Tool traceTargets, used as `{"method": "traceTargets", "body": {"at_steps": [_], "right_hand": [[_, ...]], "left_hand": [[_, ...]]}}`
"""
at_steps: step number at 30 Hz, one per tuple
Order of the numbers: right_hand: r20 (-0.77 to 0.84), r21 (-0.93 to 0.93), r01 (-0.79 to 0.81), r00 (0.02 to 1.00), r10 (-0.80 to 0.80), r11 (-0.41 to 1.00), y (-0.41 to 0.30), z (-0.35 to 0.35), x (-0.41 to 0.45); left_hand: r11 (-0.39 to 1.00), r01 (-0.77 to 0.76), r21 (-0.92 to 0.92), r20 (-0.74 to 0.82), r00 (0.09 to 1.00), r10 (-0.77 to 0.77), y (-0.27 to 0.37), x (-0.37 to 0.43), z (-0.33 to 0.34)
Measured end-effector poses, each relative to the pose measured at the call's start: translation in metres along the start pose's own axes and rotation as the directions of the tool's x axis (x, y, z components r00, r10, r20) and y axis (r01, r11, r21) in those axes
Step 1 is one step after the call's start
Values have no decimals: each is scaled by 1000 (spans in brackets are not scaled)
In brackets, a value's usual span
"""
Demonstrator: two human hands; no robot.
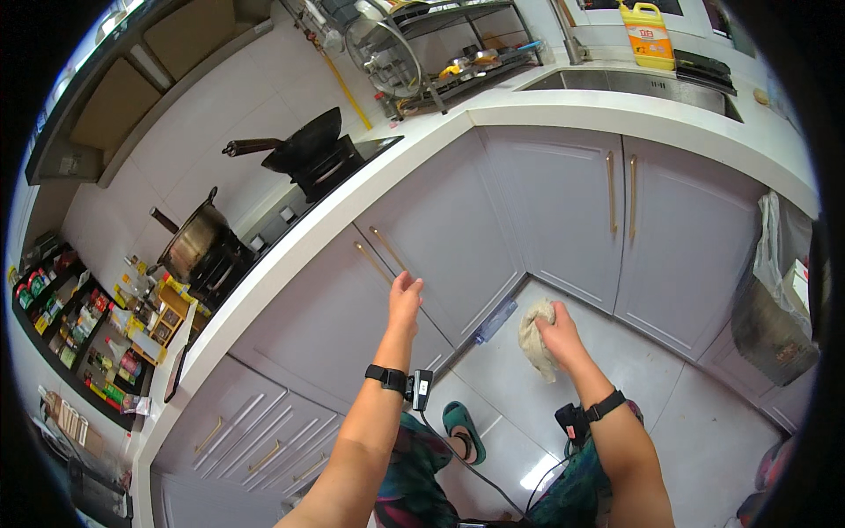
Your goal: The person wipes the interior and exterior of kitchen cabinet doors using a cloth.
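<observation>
A crumpled, off-white cloth (538, 340) hangs from my right hand (561, 333), whose fingers and thumb are closed on it above the tiled floor. My left hand (405, 300) is raised in front of the grey lower cabinet doors (442, 231), its fingers partly bent and nothing seen in it. In the picture it overlaps the lower ends of two brass-coloured door handles (389, 249); whether it touches one, I cannot tell. Both wrists wear black straps with small devices and cables.
A white counter (317, 185) curves across the view. On the hob stand a wok (307, 142) and a metal pot (195, 241). Further right are a dish rack (462, 72), a steel sink (634, 86) and a yellow detergent jug (648, 39). A bag-lined bin (769, 330) hangs at right.
</observation>
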State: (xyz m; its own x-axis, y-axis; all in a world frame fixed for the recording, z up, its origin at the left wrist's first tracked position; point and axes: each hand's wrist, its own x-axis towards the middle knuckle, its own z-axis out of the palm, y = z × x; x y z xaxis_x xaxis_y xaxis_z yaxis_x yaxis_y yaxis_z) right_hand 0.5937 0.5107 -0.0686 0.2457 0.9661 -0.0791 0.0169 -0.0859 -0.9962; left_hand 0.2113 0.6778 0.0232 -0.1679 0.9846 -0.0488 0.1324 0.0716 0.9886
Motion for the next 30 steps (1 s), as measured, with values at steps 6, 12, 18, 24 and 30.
{"method": "traceTargets", "body": {"at_steps": [6, 12, 18, 24, 30], "right_hand": [[-35, -110, -23, 999, 19, 994, 10, -7, -7], [-35, -63, -45, 998, 43, 997, 20, -17, -2], [-5, 23, -52, 999, 52, 998, 16, 3, -8], [-46, 90, -35, 998, 39, 995, -5, 12, -4], [-111, 152, 162, 983, -146, 975, -47, 38, 26]], "left_hand": [[995, -45, 92, -198, 978, 63, -48, 74, 4], [987, -163, -17, -323, 935, 148, -89, 109, 17], [971, -229, -73, -328, 925, 194, -85, 81, 21], [907, -353, 231, -218, 889, 402, -55, -31, 93], [926, -371, 73, -171, 910, 378, -31, -73, 100]]}}
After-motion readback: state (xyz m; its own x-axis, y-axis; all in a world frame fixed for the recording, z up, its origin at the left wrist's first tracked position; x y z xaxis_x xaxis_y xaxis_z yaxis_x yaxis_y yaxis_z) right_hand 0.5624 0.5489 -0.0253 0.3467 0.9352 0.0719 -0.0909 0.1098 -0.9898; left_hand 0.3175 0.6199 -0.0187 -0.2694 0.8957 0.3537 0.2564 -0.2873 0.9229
